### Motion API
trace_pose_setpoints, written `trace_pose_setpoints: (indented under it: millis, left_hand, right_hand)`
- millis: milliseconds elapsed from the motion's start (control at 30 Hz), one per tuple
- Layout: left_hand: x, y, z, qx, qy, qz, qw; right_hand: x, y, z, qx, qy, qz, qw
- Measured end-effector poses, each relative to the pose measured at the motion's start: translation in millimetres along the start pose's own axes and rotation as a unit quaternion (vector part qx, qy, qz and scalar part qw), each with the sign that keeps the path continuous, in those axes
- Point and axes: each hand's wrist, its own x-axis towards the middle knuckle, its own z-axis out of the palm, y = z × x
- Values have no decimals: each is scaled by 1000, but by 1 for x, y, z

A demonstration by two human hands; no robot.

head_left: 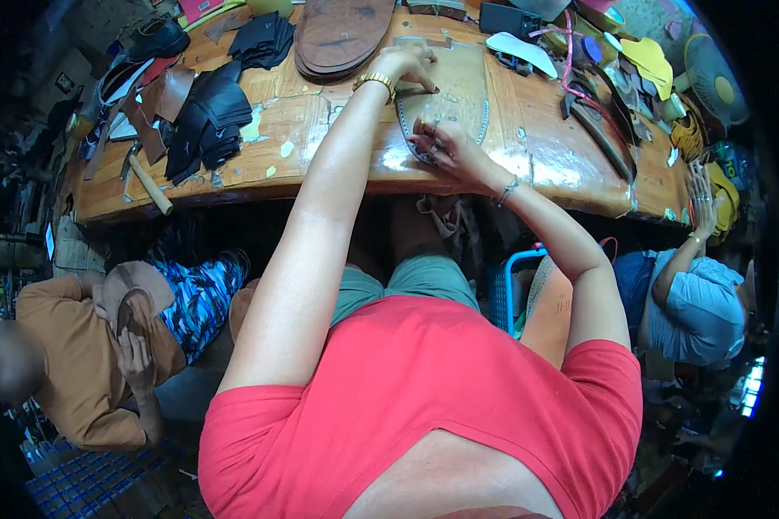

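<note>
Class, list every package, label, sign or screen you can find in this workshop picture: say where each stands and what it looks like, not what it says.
Dark box: far edge of the wooden table, beyond the person's hands; flat, rectangular, black, possibly a package or device.
Small framed picture or sign: far left, dark surround; too small to tell more.
No lit screens or clear labels show.

Both bare forearms reach forward, the left hand (pixel 404 65) pressed flat with fingers curled and the right hand (pixel 441 143) bent at the wrist, fingertips pinched down.
</note>
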Motion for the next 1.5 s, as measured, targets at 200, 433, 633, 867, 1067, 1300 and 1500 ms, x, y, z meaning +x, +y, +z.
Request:
trace_pose_setpoints:
  millis: [200,433,633,867,1067,1300,1500]
  left_hand:
    - [-2,1,3,-22,5,2,1000]
    - [-2,1,4,-50,8,2,999]
    - [12,-20,8,-41,-15,30,999]
    - [8,-12,1,-79,-49,9,996]
    - [14,-20,6,-42,-25,22,999]
    - [26,-33,16,-50,-8,11,999]
    - [17,-26,7,-109,-43,33,993]
  right_hand:
    - [4,5,-3,305,16,210,929]
    - [5,-7,-7,-5,-5,2,1000]
    - [8,3,-3,33,2,37,999]
    - [6,8,0,-8,12,0,1000]
    - [9,14,2,170,8,167,971]
    - [11,4,3,-4,6,31,1000]
    - [18,4,5,58,47,96,993]
